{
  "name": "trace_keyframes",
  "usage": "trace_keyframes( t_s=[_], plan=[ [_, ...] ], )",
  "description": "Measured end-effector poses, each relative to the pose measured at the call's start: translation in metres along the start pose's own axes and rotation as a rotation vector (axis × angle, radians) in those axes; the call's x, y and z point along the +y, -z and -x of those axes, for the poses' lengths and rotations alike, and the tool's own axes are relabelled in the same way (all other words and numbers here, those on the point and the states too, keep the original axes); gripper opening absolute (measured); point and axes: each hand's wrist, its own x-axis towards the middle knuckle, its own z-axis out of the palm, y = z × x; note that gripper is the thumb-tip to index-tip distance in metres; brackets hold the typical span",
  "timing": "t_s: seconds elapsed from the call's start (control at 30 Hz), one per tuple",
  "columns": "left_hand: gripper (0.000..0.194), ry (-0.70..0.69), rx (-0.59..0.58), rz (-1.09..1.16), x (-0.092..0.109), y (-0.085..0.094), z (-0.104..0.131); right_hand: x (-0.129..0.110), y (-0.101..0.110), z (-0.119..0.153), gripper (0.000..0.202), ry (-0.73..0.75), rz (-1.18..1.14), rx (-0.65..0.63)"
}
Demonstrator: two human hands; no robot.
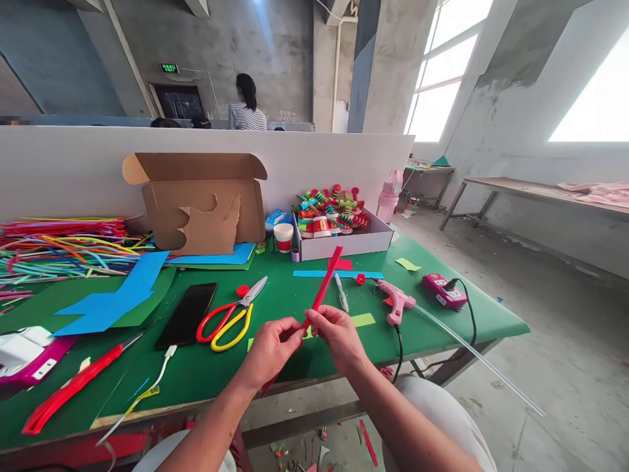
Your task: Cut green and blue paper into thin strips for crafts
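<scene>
A narrow red paper strip (328, 280) slants up between my hands, over the front edge of the green table. My left hand (275, 347) pinches it low down, and its tail hangs below that hand. Just above, my right hand (338, 331) grips the same strip between thumb and fingers. Close beyond my hands lie a white pen (341, 293), a blue paper strip (314, 274) and yellow-green strips (363, 320). Scissors (236, 314) with red and yellow handles rest left of my hands. To the right is a pink glue gun (396, 301) with a long clear glue stick.
A white box (339, 246) of colourful paper crafts stands at the back beside paper cups (284, 236) and an opened cardboard box (206, 210). Left are a phone (187, 314), red-handled pliers or cutter (78, 383) and pipe cleaners (63, 246). A power socket (445, 290) trails a cable right.
</scene>
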Motion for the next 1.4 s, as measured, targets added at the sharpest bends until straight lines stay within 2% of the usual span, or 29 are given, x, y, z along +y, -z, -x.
trace_keyframes(
  t_s=[0.1,0.23,0.4,0.7,0.8,0.93,1.0,1.13,1.4],
  plan=[
    [0.03,-0.027,0.013,-0.054,-0.001,0.0,-0.001,0.0,-0.001,0.0,0.033,0.019,0.021,0.015],
    [0.029,-0.007,0.012,0.036,0.001,-0.001,-0.001,0.001,-0.004,0.001,0.033,0.006,0.019,0.001],
    [0.03,0.05,-0.062,0.097,0.006,0.003,0.001,-0.002,-0.001,0.001,0.037,-0.052,-0.019,-0.031],
    [0.036,0.135,-0.136,0.081,0.007,0.004,0.004,-0.017,0.015,-0.007,0.036,-0.009,-0.13,0.059],
    [0.038,0.145,-0.126,0.096,0.008,0.004,0.005,-0.019,0.016,-0.004,0.039,-0.047,-0.099,-0.01],
    [0.038,0.128,-0.138,0.12,0.009,0.003,0.004,-0.014,0.011,0.002,0.043,-0.156,-0.031,-0.199],
    [0.038,0.113,-0.142,0.088,0.008,0.002,0.004,-0.012,0.01,0.003,0.043,-0.161,-0.03,-0.219],
    [0.038,0.112,-0.146,-0.022,0.007,0.003,0.004,-0.017,0.015,-0.002,0.043,-0.115,-0.087,-0.123],
    [0.038,0.2,-0.238,-0.124,0.014,0.014,0.008,-0.038,0.034,-0.009,0.044,-0.035,-0.16,0.014]
  ],
)
